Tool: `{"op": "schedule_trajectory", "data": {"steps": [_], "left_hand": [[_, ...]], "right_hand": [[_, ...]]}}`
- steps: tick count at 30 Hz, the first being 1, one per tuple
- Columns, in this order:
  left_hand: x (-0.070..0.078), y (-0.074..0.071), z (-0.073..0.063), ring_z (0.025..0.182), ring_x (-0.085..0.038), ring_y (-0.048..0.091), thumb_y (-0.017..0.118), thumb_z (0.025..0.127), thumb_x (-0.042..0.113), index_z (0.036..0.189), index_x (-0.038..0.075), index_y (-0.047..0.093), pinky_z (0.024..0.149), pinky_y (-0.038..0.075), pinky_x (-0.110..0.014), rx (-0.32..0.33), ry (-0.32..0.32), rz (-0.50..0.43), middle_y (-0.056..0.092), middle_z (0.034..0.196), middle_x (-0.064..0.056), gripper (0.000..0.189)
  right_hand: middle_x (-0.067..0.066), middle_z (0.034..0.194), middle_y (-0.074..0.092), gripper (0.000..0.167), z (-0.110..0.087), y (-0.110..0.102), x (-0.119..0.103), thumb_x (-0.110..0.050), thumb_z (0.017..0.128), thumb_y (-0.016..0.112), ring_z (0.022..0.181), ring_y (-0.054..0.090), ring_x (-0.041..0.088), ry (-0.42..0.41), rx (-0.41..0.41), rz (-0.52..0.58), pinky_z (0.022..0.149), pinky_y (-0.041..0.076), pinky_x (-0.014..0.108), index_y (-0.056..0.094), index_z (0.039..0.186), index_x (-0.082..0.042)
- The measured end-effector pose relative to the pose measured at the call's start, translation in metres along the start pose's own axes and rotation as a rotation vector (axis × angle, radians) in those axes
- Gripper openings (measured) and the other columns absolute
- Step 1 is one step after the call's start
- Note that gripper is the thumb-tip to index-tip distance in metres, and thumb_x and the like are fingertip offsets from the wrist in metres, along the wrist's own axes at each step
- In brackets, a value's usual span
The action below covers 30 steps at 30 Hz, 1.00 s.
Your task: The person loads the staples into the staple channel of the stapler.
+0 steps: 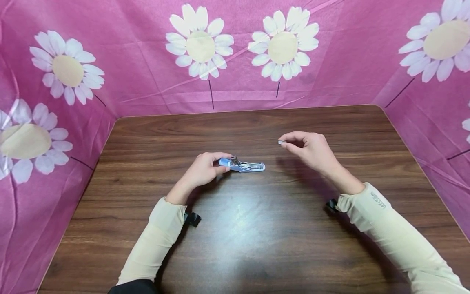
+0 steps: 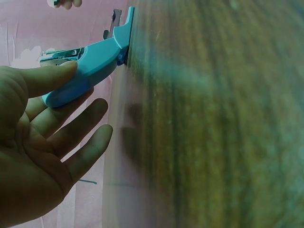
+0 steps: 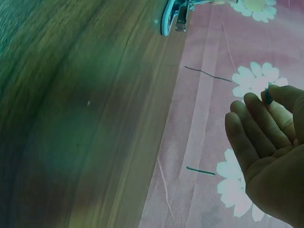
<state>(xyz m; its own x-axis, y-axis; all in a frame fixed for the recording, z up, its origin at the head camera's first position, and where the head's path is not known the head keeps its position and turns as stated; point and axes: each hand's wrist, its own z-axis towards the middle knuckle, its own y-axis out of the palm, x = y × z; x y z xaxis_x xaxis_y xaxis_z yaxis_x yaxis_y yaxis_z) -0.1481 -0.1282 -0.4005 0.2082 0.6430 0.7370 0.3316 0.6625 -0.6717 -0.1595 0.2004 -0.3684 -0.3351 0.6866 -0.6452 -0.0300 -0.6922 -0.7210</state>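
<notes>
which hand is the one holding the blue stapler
The left hand: it grips the blue stapler on the table. The right hand is apart, raised, pinching only a small strip of staples.

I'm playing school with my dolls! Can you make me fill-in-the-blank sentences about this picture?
1. The left hand holds a small blue ____.
2. The stapler rests on a brown wooden ____.
3. The right hand pinches something tiny between its ____.
4. The pink cloth behind shows white ____.

Missing words: stapler; table; fingertips; flowers
</notes>
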Motion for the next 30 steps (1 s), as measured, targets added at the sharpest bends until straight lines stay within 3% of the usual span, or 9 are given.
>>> {"op": "schedule_trajectory", "data": {"steps": [9, 16, 30], "left_hand": [[0.001, -0.001, 0.000, 0.074, -0.013, 0.059, 0.076, 0.091, 0.022, 0.130, 0.015, 0.070, 0.085, 0.049, -0.035, -0.003, 0.012, 0.017, 0.073, 0.099, -0.003, 0.040], [0.002, -0.002, -0.001, 0.067, -0.012, 0.057, 0.075, 0.091, 0.021, 0.130, 0.016, 0.070, 0.081, 0.048, -0.033, -0.005, 0.006, 0.004, 0.073, 0.095, -0.003, 0.039], [0.002, -0.001, -0.001, 0.060, -0.009, 0.056, 0.075, 0.091, 0.021, 0.129, 0.016, 0.071, 0.073, 0.047, -0.029, -0.005, 0.006, -0.001, 0.073, 0.092, -0.003, 0.039]], "right_hand": [[-0.006, 0.099, 0.079, 0.011, 0.003, 0.013, -0.005, -0.027, 0.092, 0.076, 0.084, 0.067, 0.008, -0.019, -0.017, -0.032, 0.073, 0.046, 0.018, 0.080, 0.103, -0.025], [-0.005, 0.096, 0.079, 0.011, 0.004, 0.022, -0.007, -0.024, 0.092, 0.076, 0.076, 0.062, 0.009, -0.039, -0.038, -0.019, 0.068, 0.044, 0.018, 0.080, 0.102, -0.023], [-0.002, 0.099, 0.079, 0.012, 0.007, 0.031, -0.009, -0.026, 0.094, 0.074, 0.073, 0.060, 0.012, -0.064, -0.083, -0.026, 0.067, 0.046, 0.027, 0.080, 0.103, -0.021]]}}
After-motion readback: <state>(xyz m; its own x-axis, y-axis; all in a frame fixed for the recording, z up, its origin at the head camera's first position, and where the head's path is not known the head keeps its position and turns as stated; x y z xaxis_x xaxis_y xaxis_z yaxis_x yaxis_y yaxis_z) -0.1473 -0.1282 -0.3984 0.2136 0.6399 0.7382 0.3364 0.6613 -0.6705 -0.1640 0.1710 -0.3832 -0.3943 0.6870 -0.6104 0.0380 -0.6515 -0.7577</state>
